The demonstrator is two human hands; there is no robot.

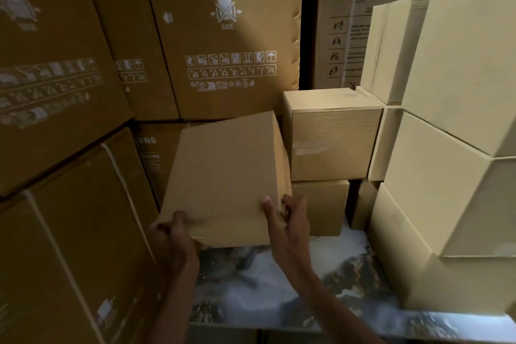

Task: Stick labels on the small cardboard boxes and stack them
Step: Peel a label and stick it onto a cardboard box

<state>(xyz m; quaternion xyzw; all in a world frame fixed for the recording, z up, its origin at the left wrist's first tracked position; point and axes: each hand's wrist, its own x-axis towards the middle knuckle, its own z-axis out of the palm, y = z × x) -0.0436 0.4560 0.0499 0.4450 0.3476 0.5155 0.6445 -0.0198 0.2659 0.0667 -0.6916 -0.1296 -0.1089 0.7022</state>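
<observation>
A plain small cardboard box (226, 176) hangs tilted above the floor in the middle of the view. My left hand (173, 234) grips its near left corner from below. My right hand (290, 220) clasps its near right edge, thumb on the top face. Right beside it stand two small boxes in a stack: the upper box (332, 134) has a pale strip on its front, the lower box (321, 204) is partly hidden behind my right hand. No label shows on the held box.
Large printed appliance cartons (223, 36) wall in the left and back. Pale cardboard boxes (446, 176) are stacked high on the right. A marbled floor (279, 288) lies below my arms, with a narrow strip between the stacks.
</observation>
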